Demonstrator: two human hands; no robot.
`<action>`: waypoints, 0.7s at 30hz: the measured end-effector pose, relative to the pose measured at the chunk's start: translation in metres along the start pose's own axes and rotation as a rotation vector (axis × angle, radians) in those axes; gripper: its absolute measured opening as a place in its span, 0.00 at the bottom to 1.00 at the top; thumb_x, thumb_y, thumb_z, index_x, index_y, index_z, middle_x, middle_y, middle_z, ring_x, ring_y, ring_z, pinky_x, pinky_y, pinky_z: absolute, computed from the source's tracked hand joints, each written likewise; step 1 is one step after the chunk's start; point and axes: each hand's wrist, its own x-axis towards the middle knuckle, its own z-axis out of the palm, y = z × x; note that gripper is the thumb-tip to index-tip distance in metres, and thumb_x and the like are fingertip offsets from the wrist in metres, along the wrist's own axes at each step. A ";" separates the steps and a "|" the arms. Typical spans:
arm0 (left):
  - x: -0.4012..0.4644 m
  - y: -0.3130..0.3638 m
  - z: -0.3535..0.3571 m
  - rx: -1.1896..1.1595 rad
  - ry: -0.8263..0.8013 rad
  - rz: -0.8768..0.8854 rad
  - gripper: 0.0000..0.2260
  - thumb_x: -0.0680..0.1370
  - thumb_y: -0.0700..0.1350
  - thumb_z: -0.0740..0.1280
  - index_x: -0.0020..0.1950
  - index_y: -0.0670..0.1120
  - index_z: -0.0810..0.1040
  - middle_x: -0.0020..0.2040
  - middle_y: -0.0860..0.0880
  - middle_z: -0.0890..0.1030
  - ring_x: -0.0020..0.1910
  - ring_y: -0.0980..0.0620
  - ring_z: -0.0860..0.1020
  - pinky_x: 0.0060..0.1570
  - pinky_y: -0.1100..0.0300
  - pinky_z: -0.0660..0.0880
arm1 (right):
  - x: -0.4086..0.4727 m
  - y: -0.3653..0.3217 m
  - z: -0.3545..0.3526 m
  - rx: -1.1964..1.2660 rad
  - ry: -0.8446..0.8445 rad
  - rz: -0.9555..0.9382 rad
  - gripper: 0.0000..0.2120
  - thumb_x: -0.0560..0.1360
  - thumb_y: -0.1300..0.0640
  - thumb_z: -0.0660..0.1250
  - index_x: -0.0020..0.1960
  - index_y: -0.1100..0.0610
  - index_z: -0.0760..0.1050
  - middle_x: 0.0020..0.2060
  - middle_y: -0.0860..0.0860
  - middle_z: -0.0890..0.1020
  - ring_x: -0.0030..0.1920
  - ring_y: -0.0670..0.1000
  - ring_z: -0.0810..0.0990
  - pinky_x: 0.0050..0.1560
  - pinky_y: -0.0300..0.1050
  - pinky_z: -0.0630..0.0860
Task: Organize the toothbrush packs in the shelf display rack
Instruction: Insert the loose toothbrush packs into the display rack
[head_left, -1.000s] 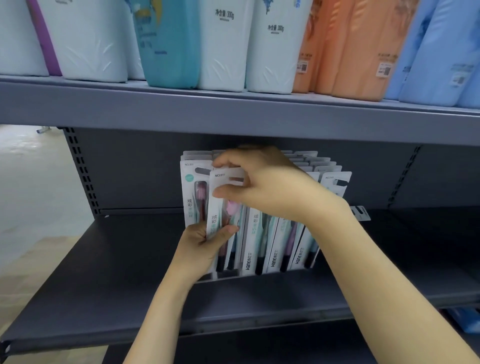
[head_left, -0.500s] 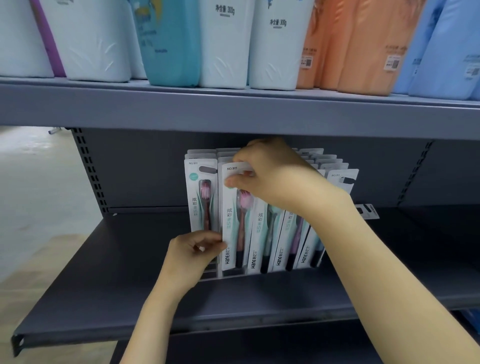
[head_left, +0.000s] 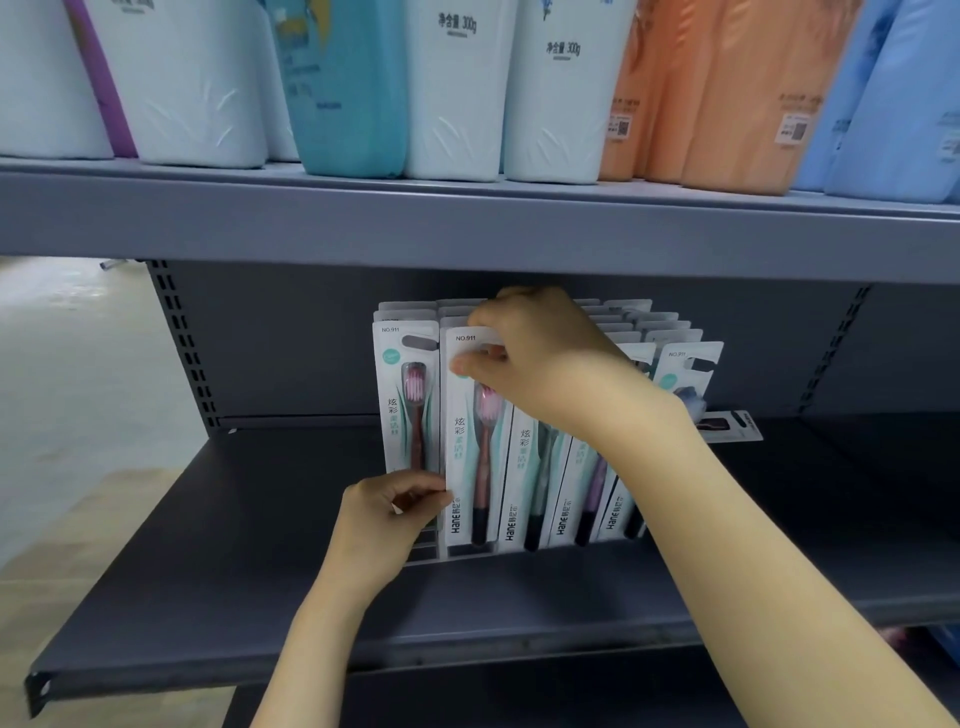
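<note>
While two hands (head_left: 535, 358) grip, five front toothbrush packs (head_left: 470, 441)

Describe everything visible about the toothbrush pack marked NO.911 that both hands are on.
The toothbrush pack is a tall white card with teal streaks holding a pink-bristled, reddish-handled brush. It stands upright at the front of the rack's second row from the left. The right hand pinches its top; the left hand holds its lower left edge.

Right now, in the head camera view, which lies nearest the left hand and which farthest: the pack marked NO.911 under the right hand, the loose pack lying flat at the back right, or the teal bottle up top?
1. NO.911 pack, touching the left hand.
2. Loose pack, flat on the shelf, far right.
3. Teal bottle, on the upper shelf.
</note>
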 end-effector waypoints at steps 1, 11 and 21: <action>0.000 -0.001 0.000 0.007 -0.012 0.001 0.07 0.72 0.39 0.73 0.38 0.51 0.84 0.36 0.55 0.83 0.32 0.59 0.78 0.38 0.68 0.76 | 0.000 0.000 0.000 0.002 -0.004 -0.003 0.12 0.76 0.50 0.64 0.42 0.59 0.72 0.40 0.52 0.74 0.42 0.54 0.73 0.41 0.43 0.67; -0.004 -0.010 0.003 0.085 -0.046 0.073 0.05 0.73 0.38 0.72 0.38 0.46 0.83 0.36 0.46 0.82 0.24 0.59 0.70 0.29 0.71 0.67 | -0.008 -0.003 0.013 0.122 -0.010 0.059 0.13 0.76 0.54 0.65 0.58 0.57 0.71 0.54 0.55 0.78 0.52 0.57 0.78 0.53 0.52 0.76; -0.018 0.002 0.010 0.065 0.189 0.226 0.18 0.69 0.43 0.75 0.53 0.57 0.73 0.47 0.58 0.76 0.38 0.60 0.73 0.37 0.76 0.68 | -0.043 -0.012 0.048 0.210 0.553 0.024 0.16 0.75 0.55 0.66 0.61 0.59 0.72 0.59 0.56 0.73 0.37 0.54 0.79 0.38 0.51 0.79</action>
